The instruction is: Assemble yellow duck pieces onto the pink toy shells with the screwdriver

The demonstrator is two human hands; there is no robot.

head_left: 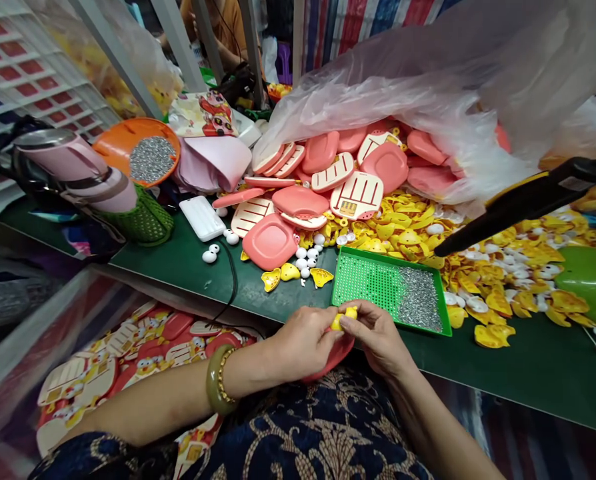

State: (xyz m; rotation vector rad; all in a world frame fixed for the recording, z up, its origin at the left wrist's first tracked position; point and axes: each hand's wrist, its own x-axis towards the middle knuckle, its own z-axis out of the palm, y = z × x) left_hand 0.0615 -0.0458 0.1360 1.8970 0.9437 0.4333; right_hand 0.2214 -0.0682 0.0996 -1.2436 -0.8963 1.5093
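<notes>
Close to my body, at the table's front edge, my left hand (305, 341) and my right hand (381, 339) meet over a small yellow plastic part (345, 319). The thumb and fingers of both hands press on this part. Under it, a coral-red plastic piece (335, 361) sits partly covered by my left hand, which is closed about it. The rest of that piece is hidden. Just beyond my hands lies a green perforated tray (365, 280) with small silver screws (421, 300) in its right part. White eye-like pieces (305, 259) and yellow shells (290, 271) lie nearby.
Coral-red and cream panels (318, 200) spill from a plastic bag (378, 93). Many yellow shells (498, 303) cover the right side. A long black tool (508, 207) slants over them. Left are a pink flask (81, 167), an orange bowl (111, 143) and a filled bin (128, 347).
</notes>
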